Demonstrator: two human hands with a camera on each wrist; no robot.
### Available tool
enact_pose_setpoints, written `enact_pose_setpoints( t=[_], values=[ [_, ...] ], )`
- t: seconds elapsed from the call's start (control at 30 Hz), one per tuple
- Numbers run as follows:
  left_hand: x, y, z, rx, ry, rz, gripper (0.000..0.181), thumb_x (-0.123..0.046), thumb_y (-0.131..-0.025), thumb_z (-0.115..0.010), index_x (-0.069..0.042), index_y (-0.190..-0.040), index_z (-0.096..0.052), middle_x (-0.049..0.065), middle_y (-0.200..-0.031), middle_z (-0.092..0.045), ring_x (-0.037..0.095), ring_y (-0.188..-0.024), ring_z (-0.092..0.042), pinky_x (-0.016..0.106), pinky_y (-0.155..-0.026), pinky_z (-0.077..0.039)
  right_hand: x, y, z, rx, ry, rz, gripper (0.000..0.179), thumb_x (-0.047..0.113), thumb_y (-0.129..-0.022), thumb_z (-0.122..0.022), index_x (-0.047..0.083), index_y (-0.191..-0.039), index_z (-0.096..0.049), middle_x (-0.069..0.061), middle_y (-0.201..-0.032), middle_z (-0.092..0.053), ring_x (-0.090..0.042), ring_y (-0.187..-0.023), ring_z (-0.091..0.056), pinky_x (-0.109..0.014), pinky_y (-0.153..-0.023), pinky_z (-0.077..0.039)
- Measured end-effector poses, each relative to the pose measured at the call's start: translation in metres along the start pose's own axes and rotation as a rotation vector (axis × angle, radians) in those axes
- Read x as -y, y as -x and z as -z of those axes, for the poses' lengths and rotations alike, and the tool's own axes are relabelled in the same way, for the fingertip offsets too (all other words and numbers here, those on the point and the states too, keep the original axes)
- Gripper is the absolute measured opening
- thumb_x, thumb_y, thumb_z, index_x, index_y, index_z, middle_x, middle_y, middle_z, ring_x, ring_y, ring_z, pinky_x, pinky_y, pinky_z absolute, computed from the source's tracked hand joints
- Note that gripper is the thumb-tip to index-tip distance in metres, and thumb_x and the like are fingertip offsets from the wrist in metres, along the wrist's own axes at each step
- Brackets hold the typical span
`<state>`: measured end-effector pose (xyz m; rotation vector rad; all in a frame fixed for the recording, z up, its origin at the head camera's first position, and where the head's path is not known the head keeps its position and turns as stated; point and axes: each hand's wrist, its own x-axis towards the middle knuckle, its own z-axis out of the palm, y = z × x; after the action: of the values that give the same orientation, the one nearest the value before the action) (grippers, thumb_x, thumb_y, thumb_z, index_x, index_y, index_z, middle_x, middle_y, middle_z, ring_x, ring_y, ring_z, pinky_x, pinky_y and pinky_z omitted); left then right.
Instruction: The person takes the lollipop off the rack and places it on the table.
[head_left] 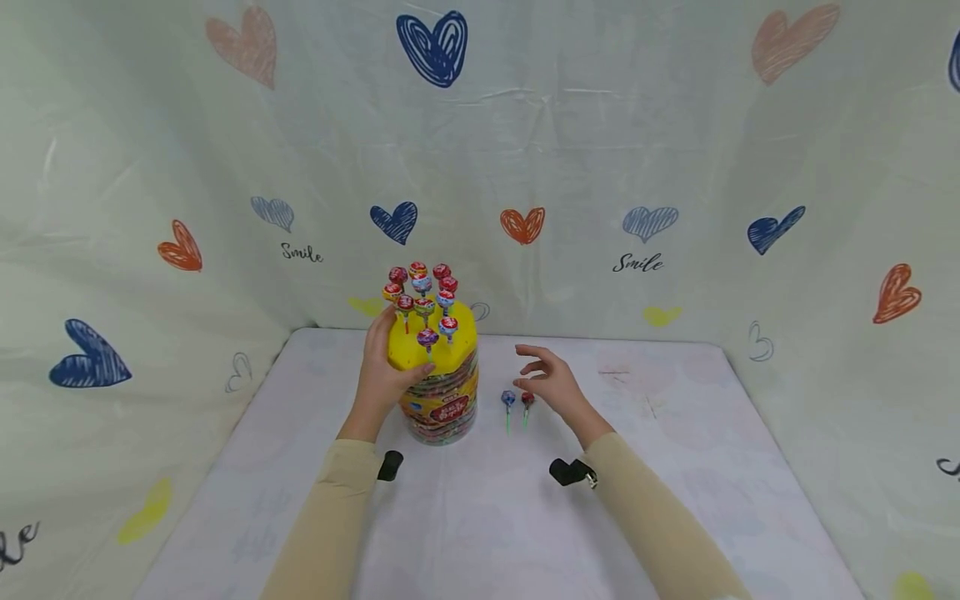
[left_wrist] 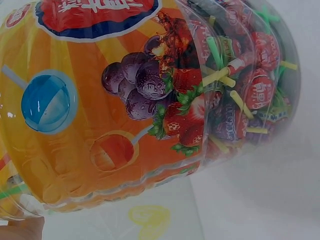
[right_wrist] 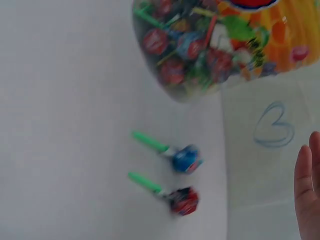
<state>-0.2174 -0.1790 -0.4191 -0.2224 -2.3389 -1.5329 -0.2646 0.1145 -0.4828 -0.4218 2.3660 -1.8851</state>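
A clear candy jar, full of wrapped lollipops, stands upright on the table in the head view. Several lollipops stick up from its yellow lid. My left hand grips the lid's left side, thumb in front and fingers partly hidden behind. To the jar's right lie a blue-wrapped lollipop and a red-wrapped lollipop, green sticks toward me. Just above and right of them hovers my right hand, fingers loosely bent and holding nothing. The jar's printed label fills much of the left wrist view.
The white table carries everything. Behind it hangs a pale cloth printed with hearts, which also closes off both sides. A dark wrist camera sits by the right sleeve, another by the left.
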Motion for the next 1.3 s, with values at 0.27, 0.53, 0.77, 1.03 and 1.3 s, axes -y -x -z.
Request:
enact_pose_setpoints(
  t=[0.27, 0.53, 0.77, 1.03, 1.3],
  values=[
    [0.000, 0.000, 0.000, 0.003, 0.013, 0.004, 0.096, -0.028, -0.080, -0.082, -0.022, -0.155, -0.023, 0.005, -0.157, -0.019, 0.029, -0.132, -0.030, 0.049, -0.107, -0.037, 0.055, 0.007, -0.022, 0.065, -0.132, 0.179, 0.057, -0.007, -0.082, -0.072, 0.001, -0.136, -0.054, -0.016, -0.136, -0.053, -0.036, -0.108, -0.052, -0.031, -0.088, -0.051],
    [0.002, -0.001, 0.000, 0.003, 0.014, -0.005, 0.096, -0.026, -0.080, -0.082, -0.021, -0.155, -0.023, 0.005, -0.157, -0.019, 0.029, -0.131, -0.031, 0.049, -0.107, -0.037, 0.089, 0.019, -0.037, 0.105, -0.200, 0.343, 0.052, -0.012, -0.082, -0.069, -0.003, -0.131, -0.056, -0.015, -0.133, -0.053, -0.036, -0.114, -0.051, -0.041, -0.096, -0.048],
    [-0.001, 0.000, 0.001, -0.001, 0.009, -0.015, 0.096, -0.025, -0.080, -0.082, -0.020, -0.155, -0.022, 0.007, -0.157, -0.018, 0.030, -0.130, -0.033, 0.050, -0.106, -0.038, 0.105, 0.018, -0.049, 0.182, -0.171, 0.484, 0.044, -0.009, -0.082, -0.071, -0.003, -0.124, -0.060, -0.010, -0.136, -0.050, -0.025, -0.125, -0.045, -0.059, -0.094, -0.044],
    [-0.002, 0.001, 0.000, 0.001, 0.003, -0.026, 0.095, -0.024, -0.081, -0.081, -0.019, -0.156, -0.022, 0.008, -0.157, -0.019, 0.031, -0.130, -0.033, 0.051, -0.106, -0.039, 0.113, 0.016, -0.060, 0.197, -0.078, 0.485, 0.047, -0.003, -0.083, -0.073, 0.001, -0.127, -0.060, -0.010, -0.139, -0.046, -0.022, -0.126, -0.043, -0.052, -0.093, -0.048],
    [-0.002, 0.001, -0.001, -0.007, 0.018, -0.032, 0.094, -0.026, -0.082, -0.080, -0.020, -0.155, -0.023, 0.008, -0.157, -0.020, 0.030, -0.129, -0.036, 0.051, -0.104, -0.041, 0.118, 0.013, -0.063, 0.194, -0.057, 0.422, 0.052, 0.001, -0.084, -0.074, 0.006, -0.133, -0.058, -0.008, -0.137, -0.049, -0.024, -0.117, -0.049, -0.049, -0.094, -0.047]
  ],
)
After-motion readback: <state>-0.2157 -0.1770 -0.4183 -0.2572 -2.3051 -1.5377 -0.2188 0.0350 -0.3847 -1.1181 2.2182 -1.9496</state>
